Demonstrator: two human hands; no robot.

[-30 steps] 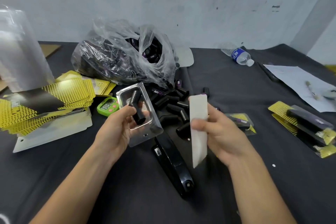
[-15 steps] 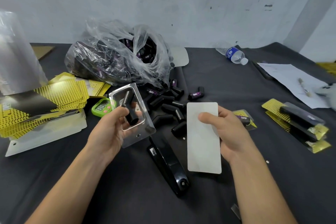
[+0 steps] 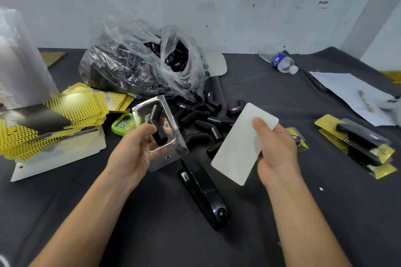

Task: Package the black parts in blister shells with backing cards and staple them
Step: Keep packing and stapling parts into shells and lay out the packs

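Observation:
My left hand [image 3: 134,154] grips a clear blister shell [image 3: 173,134], and a black part [image 3: 157,127] lies in its cavity under my thumb. My right hand [image 3: 275,154] pinches a backing card [image 3: 238,147] by its upper right corner, white side toward me, tilted and held right of the shell without touching it. A black stapler [image 3: 204,193] lies on the cloth below and between my hands. Loose black parts [image 3: 204,123] are scattered behind the card, spilling from a clear plastic bag [image 3: 138,63] full of them.
A stack of yellow-and-black cards [image 3: 50,123] lies at left with a green timer [image 3: 122,123] beside it and a pile of clear shells [image 3: 19,60] behind. Finished packages [image 3: 355,143] lie at right. A water bottle [image 3: 282,63] and a paper sheet [image 3: 347,91] sit far right.
My right hand turned the card from edge-on to face-on, then tilted it and raised it to the right. My left hand kept hold of the shell with the part in it.

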